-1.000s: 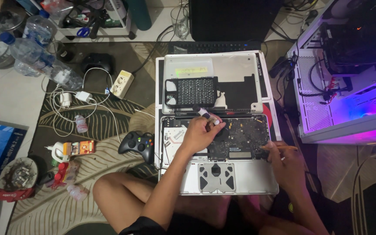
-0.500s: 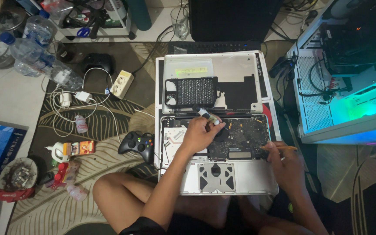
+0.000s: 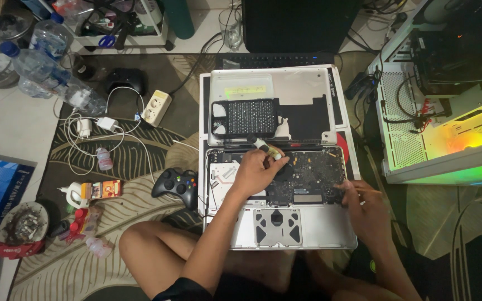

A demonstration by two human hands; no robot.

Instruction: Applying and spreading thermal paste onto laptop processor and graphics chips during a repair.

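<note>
A: Status of work surface?

B: Person sat cross-legged on a patterned rug (image 3: 140,161) w/ leaf motif, over pale tile floor (image 3: 6,122). Opened laptop (image 3: 279,192) lay at centre, bottom cover off, circuit board (image 3: 313,173) exposed. Removed bottom cover (image 3: 285,89) sat at 12 o'clock of the laptop, touching its top edge, w/ a black perforated panel (image 3: 245,117) on it.

A: Hands?

B: Left hand (image 3: 256,171) was over the board's left half, fingers closed around a small brush-like tool (image 3: 264,146), black tip pointing to 11 o'clock. Right hand (image 3: 366,207) rested at the laptop's 3 o'clock edge, fingers pinched on a thin stick-like item; too small to identify.

A: Surroundings?

B: Black game controller (image 3: 176,184) at 9 o'clock, just beside the laptop. White power strip (image 3: 156,107) and white charger w/ coiled cable (image 3: 106,124) at 10 o'clock. Plastic water bottles (image 3: 46,67) further out at 10 o'clock. Small bottles and an orange box (image 3: 100,189) at 8–9 o'clock. Open desktop PC case (image 3: 447,95) w/ yellow-green lighting at 2–3 o'clock. Black keyboard (image 3: 277,58) and dark monitor (image 3: 299,25) at 12 o'clock.
</note>
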